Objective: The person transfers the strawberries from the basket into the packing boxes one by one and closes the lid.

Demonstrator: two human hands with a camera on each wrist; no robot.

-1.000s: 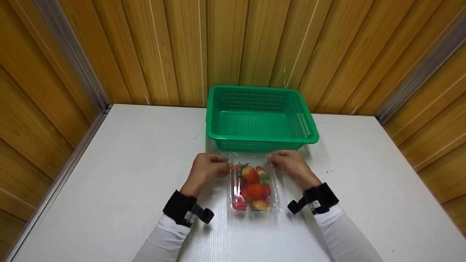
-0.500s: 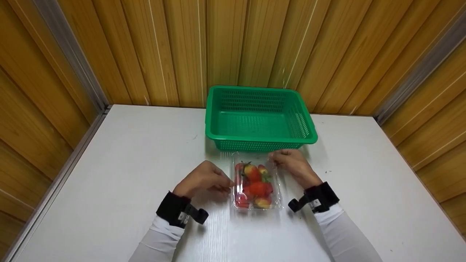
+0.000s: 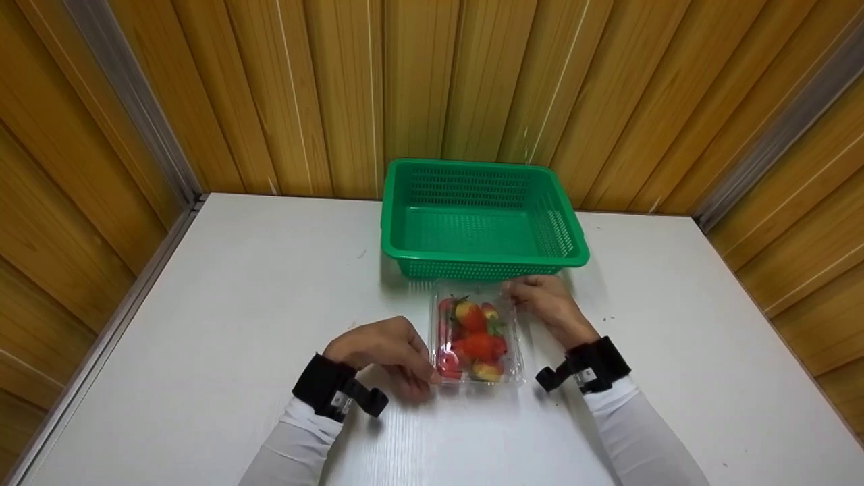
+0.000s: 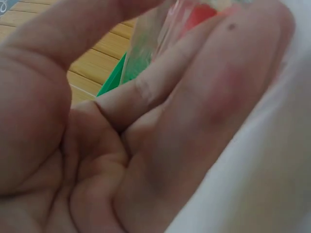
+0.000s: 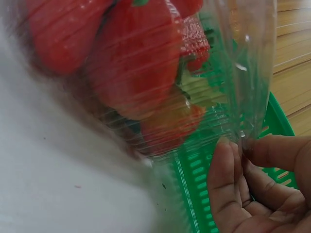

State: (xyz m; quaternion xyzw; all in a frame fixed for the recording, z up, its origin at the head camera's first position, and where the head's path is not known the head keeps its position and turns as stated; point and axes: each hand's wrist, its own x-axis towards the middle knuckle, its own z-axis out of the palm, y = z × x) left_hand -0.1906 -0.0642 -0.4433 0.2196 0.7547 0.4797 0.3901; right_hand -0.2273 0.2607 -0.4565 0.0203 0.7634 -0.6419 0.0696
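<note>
A clear plastic clamshell box (image 3: 478, 293) of strawberries (image 3: 480, 346) rests on the white table. My right hand (image 3: 548, 305) pinches its far right corner between thumb and fingers; the right wrist view shows that grip on the rim. At the near left corner, my left hand (image 3: 388, 352) holds the box edge with its thumb and fingertips. Curled fingers (image 4: 194, 107) and the palm fill most of the left wrist view, and the fingertips are out of sight there. Red strawberries (image 5: 138, 58) show through the ribbed plastic wall in the right wrist view.
A green perforated plastic basket (image 3: 486, 256) stands just beyond the box, near the back wall. Wood-look panels (image 3: 418, 88) enclose the white tabletop (image 3: 270, 283) at the back and both sides.
My left hand has slid from the box's far left corner down its left side to the near left corner. My right hand keeps its hold on the far right corner.
</note>
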